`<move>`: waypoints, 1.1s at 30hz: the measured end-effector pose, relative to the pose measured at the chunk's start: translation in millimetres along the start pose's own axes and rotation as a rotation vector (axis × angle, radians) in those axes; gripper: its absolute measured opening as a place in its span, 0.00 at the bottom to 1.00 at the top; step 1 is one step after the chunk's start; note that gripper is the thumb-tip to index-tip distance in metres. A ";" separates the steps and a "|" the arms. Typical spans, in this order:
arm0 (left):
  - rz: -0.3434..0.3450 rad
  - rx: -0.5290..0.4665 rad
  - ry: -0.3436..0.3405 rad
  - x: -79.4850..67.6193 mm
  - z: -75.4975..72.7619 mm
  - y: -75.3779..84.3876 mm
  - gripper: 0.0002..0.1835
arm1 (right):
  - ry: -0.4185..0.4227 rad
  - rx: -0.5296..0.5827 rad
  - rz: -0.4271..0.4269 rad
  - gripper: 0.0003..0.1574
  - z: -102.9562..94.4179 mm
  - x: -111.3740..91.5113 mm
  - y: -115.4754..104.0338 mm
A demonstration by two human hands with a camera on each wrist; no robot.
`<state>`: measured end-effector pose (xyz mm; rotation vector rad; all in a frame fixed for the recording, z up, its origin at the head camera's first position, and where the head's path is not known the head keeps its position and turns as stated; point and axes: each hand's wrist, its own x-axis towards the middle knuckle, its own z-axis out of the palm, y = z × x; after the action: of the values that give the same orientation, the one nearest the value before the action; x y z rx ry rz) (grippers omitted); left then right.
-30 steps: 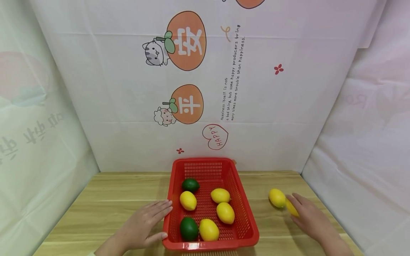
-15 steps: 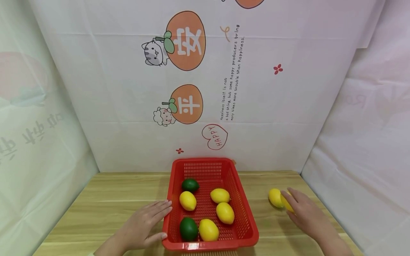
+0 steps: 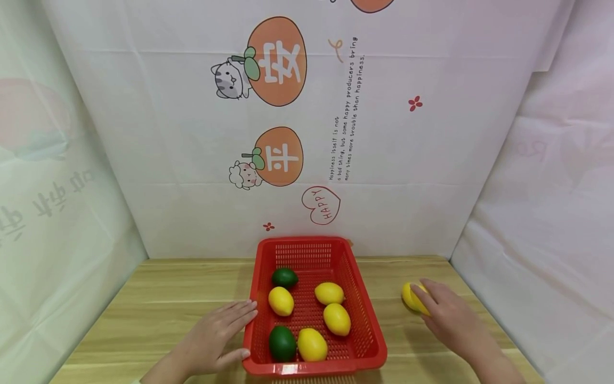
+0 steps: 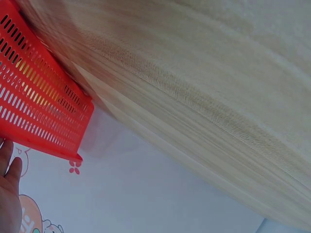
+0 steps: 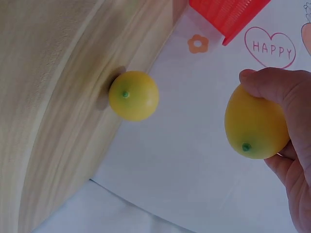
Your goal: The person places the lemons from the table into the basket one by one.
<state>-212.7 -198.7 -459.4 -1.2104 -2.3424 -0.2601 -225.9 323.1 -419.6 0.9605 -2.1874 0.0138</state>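
My right hand point(image 3: 453, 320) grips a yellow lemon point(image 5: 256, 124) between thumb and fingers, raised off the table in the right wrist view. Another lemon point(image 5: 134, 95) lies on the table nearby; in the head view the held one partly overlaps it. On the left, my left hand point(image 3: 213, 338) rests with straight fingers against the rim of a red plastic basket point(image 3: 379, 341). Inside the basket are several yellow lemons point(image 3: 337, 319) and two dark green fruits point(image 3: 282, 344), shaped like limes or green lemons.
The basket stands mid-table on a wood-grain surface point(image 3: 192, 285), close to the white printed cloth at the back point(image 3: 384, 213). Cloth walls also rise at the left point(image 3: 72, 224) and right point(image 3: 523, 213) sides.
My right hand has lifted its lemon and shifted left, so it now overlaps the lemon on the table in the head view. The left hand and basket have stayed put.
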 end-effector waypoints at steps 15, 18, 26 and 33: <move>0.012 0.000 0.007 0.8 -1.0 0.7 0.33 | 0.077 -0.030 -0.052 0.35 -5.4 19.0 -16.9; 0.011 0.000 0.005 0.5 -0.8 0.6 0.33 | 0.051 -0.035 -0.053 0.35 -9.2 23.1 -21.0; 0.033 0.008 0.030 -0.2 0.7 0.0 0.33 | 0.027 -0.027 -0.074 0.34 -17.7 35.5 -29.0; 0.044 0.010 0.038 0.2 0.8 -0.1 0.33 | 0.013 -0.024 -0.085 0.35 -22.3 45.4 -35.7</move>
<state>-213.1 -198.4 -460.0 -1.2400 -2.2792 -0.2545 -209.6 275.0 -384.2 1.0363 -2.1286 -0.0467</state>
